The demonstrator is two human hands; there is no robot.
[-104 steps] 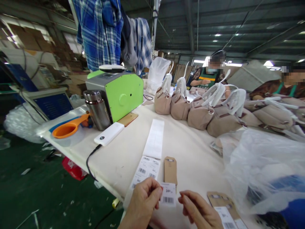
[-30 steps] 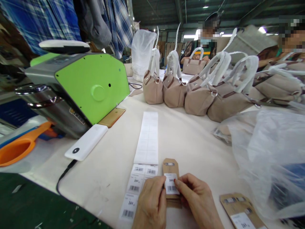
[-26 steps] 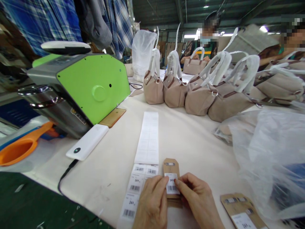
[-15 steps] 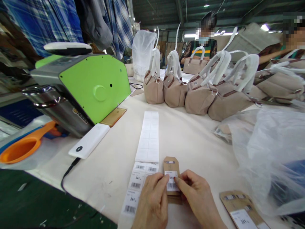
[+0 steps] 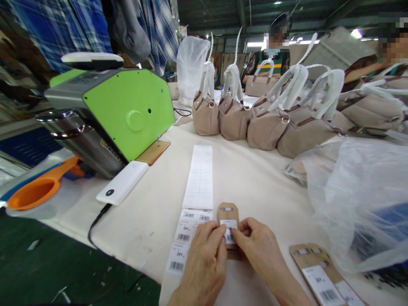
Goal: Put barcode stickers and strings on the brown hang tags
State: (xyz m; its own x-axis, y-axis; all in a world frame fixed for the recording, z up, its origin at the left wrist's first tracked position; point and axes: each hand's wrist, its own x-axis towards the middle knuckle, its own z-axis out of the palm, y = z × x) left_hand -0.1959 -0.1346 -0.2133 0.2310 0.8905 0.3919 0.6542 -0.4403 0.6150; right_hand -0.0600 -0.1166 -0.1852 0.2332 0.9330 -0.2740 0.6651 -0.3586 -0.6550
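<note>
A brown cardboard hang tag (image 5: 225,209) lies on the tabletop, on top of more brown card partly hidden by my hands. On its face is a white price sticker (image 5: 233,224) with a barcode. My left hand (image 5: 204,259) grips the tag's left side, thumb on the sticker's edge, fingers curled. From the other side my right hand (image 5: 263,244) pinches the right edge, thumb pressing the sticker. Under and beside my left hand runs a strip of printed price labels (image 5: 184,229), its far part blank white.
Stickered tags (image 5: 314,263) lie at lower right beside a clear plastic bag (image 5: 360,204). Several beige handbags (image 5: 204,114) with wrapped handles line the back. At left are a green machine (image 5: 127,110), a steel flask (image 5: 86,144), a white power bank (image 5: 123,182) and an orange scoop (image 5: 35,193).
The whole view has shifted slightly, so the table things sit a little higher. Both hands stay on the tag and sticker, with the thumbs only slightly moved.
</note>
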